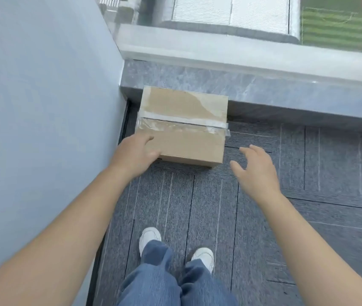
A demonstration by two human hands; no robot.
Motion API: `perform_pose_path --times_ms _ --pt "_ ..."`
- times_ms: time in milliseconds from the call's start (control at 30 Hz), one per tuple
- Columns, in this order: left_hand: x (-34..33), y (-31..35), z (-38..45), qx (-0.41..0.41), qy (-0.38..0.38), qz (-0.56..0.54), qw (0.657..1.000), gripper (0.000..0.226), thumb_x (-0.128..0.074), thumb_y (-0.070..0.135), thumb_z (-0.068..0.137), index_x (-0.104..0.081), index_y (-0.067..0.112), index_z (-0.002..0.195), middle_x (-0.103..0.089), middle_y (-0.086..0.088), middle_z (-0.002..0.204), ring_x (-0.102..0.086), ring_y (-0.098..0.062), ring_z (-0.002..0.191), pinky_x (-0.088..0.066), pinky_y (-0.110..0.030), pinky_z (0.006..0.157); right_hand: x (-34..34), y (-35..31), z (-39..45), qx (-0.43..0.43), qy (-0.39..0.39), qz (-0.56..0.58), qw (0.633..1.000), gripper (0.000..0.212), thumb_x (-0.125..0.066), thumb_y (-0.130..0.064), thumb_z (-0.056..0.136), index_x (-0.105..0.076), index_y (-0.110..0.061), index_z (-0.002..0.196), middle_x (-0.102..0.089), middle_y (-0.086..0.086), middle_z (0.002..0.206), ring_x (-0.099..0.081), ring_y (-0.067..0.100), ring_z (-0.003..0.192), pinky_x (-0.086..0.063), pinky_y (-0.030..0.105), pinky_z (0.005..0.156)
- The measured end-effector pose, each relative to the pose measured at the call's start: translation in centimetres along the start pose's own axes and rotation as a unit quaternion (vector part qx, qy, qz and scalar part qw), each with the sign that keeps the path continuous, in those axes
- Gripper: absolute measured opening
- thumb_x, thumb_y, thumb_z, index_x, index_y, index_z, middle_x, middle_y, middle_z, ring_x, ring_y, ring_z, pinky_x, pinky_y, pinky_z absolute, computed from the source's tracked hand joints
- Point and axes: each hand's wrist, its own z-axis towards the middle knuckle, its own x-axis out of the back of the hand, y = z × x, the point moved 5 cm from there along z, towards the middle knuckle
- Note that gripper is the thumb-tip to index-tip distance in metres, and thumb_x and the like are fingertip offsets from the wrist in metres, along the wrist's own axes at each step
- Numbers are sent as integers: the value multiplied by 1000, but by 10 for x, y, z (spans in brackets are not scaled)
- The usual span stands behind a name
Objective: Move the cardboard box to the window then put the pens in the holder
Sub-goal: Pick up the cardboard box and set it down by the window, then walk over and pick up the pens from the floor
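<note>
A brown cardboard box (pixel 182 125), taped shut with clear tape, lies on the grey carpet with its far edge against the marble sill below the window (pixel 242 16). My left hand (pixel 134 154) rests on the box's near left corner, fingers spread over the edge. My right hand (pixel 256 167) hovers open just right of the box, apart from it. No pens or holder are in view.
A pale blue wall (pixel 43 107) runs along the left, close to the box. The grey marble sill (pixel 286 91) and white window ledge cross the top. Dark carpet tiles (pixel 308 195) stretch to the right. My feet in white shoes (pixel 151 237) stand below.
</note>
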Motion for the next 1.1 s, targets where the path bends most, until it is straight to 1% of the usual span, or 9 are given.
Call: perform_pose_path --times_ms 167,333,467,600,700,800,933,1000,1100 --pt "93 99 -101 -96 -11 58 994 43 -52 26 84 -45 10 124 -51 -10 132 -45 -29 120 -36 -39 99 125 -47 -97 21 6 0 1000 45 -44 -28 88 -39 -11 130 -38 9 144 -29 25 133 -26 43 108" --pt "178 195 -185 -175 -5 97 980 46 -51 27 85 -41 12 127 -46 -8 137 -39 -25 126 -32 -38 103 238 -69 -188 33 51 20 998 43 -45 -27 88 -40 -11 128 -42 9 140 -33 24 130 -27 41 107" --pt "212 260 -231 -244 0 113 963 46 -51 28 85 -41 13 127 -44 -8 139 -37 -26 127 -30 -39 105 300 -69 -242 22 104 48 993 45 -46 -27 88 -39 -11 129 -43 9 140 -33 24 130 -27 40 108" --pt "209 310 -264 -319 -41 144 936 46 -49 29 86 -39 15 129 -42 -6 141 -35 -24 129 -29 -37 105 336 -49 -294 -27 169 71 983 44 -47 -26 87 -41 -10 128 -45 10 138 -35 24 129 -29 42 108" --pt "198 343 -281 -389 -81 176 901 46 -48 31 87 -37 17 130 -39 -5 143 -34 -23 130 -28 -36 106 348 -31 -333 -88 215 94 968 44 -47 -25 87 -42 -8 127 -47 11 136 -36 26 128 -30 42 108" --pt "187 373 -297 -460 -122 196 857 46 -48 31 87 -37 18 130 -38 -3 143 -33 -22 130 -28 -36 106 352 -15 -376 -169 271 126 939 43 -48 -24 87 -42 -8 127 -46 10 137 -35 25 128 -27 39 107" --pt "168 406 -328 -552 -170 225 784 47 -50 31 85 -39 18 129 -40 -5 142 -33 -24 130 -29 -39 107 339 -3 -443 -276 335 163 886 42 -48 -24 87 -43 -9 126 -46 9 137 -36 22 128 -27 35 106" --pt "154 418 -349 -599 -191 245 738 47 -51 32 85 -40 17 128 -40 -6 142 -34 -26 130 -28 -40 107 326 0 -479 -328 369 184 850 41 -49 -23 87 -45 -10 125 -46 8 137 -36 22 128 -26 36 106" --pt "127 433 -390 -652 -228 270 671 48 -51 31 85 -39 16 129 -40 -6 142 -35 -27 130 -28 -40 107 298 1 -531 -406 392 216 797 41 -49 -24 87 -45 -12 125 -45 6 138 -36 21 128 -27 36 106"
